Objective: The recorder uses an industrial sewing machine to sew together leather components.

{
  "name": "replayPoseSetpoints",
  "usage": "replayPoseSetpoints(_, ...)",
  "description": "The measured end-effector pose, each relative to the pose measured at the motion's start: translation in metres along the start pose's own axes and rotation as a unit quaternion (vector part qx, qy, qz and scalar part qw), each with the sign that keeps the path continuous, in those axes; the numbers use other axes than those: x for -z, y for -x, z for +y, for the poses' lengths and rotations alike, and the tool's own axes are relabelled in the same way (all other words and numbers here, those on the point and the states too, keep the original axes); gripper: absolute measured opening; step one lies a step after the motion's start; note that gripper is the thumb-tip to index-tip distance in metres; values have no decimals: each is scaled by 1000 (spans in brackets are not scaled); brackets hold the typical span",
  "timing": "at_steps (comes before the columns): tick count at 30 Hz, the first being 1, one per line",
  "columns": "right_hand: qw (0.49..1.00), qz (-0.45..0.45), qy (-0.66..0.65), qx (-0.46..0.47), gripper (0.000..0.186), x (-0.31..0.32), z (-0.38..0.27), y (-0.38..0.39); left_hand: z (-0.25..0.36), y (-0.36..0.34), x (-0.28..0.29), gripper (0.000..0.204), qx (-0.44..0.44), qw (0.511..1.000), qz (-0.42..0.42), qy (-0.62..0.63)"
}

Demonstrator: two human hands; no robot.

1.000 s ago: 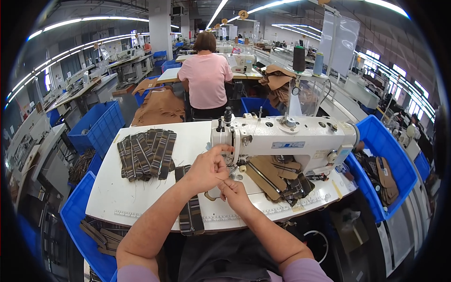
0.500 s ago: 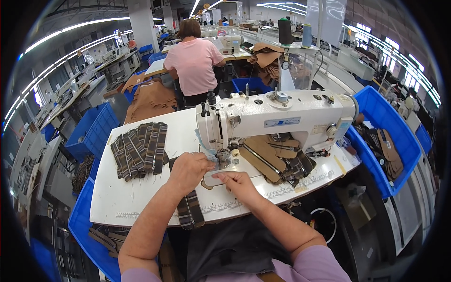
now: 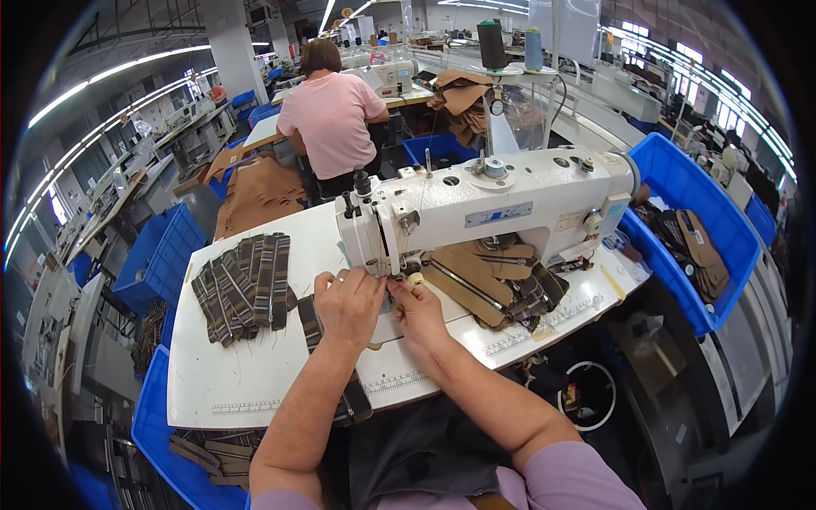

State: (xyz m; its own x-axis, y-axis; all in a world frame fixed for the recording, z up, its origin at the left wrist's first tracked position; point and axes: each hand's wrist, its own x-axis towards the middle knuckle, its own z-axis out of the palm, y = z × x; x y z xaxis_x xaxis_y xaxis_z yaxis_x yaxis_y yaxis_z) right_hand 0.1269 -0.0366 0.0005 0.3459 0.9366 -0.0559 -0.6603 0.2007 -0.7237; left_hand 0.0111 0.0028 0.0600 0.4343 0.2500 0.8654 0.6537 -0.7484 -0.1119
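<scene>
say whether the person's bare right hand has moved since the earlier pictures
Yes: the right hand has moved forward, closer to the needle end of the white, long-armed sewing machine.

1. Your left hand (image 3: 348, 308), near frame centre: back showing, fingers bent.
2. Your right hand (image 3: 418, 316), just right of it: fingers curled, fingertips close to the left's.
3. Your forearms (image 3: 310, 408) converge from the lower edge.

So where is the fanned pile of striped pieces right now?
In the head view, the striped pile lies on the white table, left of the left hand.
</scene>
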Motion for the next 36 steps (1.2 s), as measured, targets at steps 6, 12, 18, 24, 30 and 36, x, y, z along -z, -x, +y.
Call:
replayPoseSetpoints(6,983,-8,-173,-63,7,-12,23,5,-4,5,1,21,-2,1000,4,-6)
replayPoseSetpoints(12,982,-3,-149,-115,12,-16,20,7,-14,10,13,15,8,1000,-20,3)
replayPoseSetpoints(18,973,21,-167,-160,12,-3,-3,-2,-12,12,23,10,-28,999,-42,-3)
replayPoseSetpoints(24,981,16,-161,-108,17,39,-43,16,8,17,32,22,-21,991,-112,65)
replayPoseSetpoints(30,996,-54,39,-55,13,71,-53,51,56,-10,22,26,-99,947,-180,246)
replayPoseSetpoints(36,929,-88,355,53,18,75,-93,88,45,35,5,16,220,746,-330,535)
